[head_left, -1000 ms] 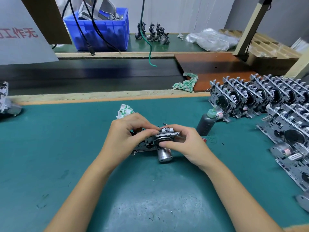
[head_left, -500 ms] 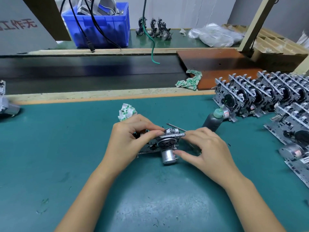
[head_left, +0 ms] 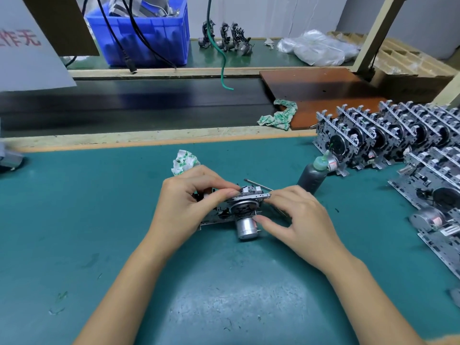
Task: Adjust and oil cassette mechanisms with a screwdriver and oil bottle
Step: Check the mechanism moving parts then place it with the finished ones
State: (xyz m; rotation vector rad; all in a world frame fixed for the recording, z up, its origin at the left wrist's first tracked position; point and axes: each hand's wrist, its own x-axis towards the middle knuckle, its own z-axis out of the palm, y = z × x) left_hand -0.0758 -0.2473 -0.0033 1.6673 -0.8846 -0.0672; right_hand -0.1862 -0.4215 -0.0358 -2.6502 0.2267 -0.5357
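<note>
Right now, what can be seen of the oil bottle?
The oil bottle is small, of dark grey plastic, with a pale green cap and thin nozzle. It stands capped, leaning right, on the teal mat, its top against a cassette mechanism in the row. Neither hand touches it; the right hand is just in front.

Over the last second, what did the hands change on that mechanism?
The right hand let go of the grey metal cassette mechanism and drew back to the right; its fingertips now hover at the edge and motor. The left hand kept its grip. The dark oil bottle stayed put.
</note>
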